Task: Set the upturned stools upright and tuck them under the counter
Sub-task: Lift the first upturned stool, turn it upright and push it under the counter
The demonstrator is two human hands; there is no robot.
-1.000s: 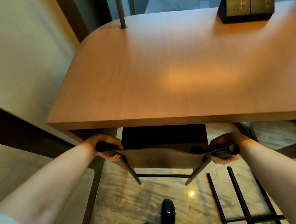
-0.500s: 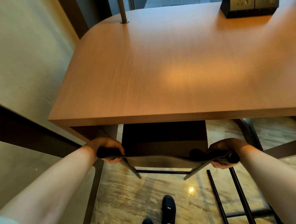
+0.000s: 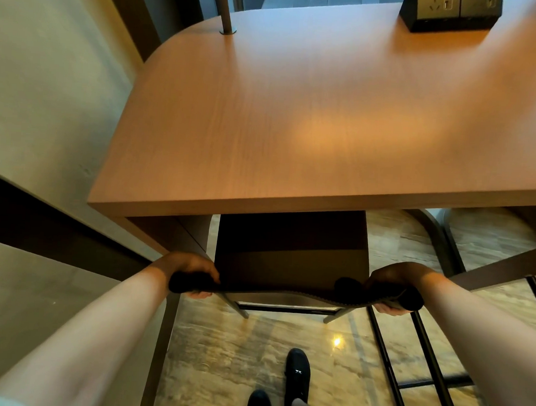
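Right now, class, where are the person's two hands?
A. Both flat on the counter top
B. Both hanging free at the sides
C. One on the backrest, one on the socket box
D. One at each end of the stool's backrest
D: the left hand and the right hand each close a grip on one end of the stool's backrest, just below the near edge of the counter.

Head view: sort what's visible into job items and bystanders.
Job: stool gripped at its backrest by left hand and right hand; wooden counter; second stool's black frame on the floor.
Bystanders: socket box; metal post.
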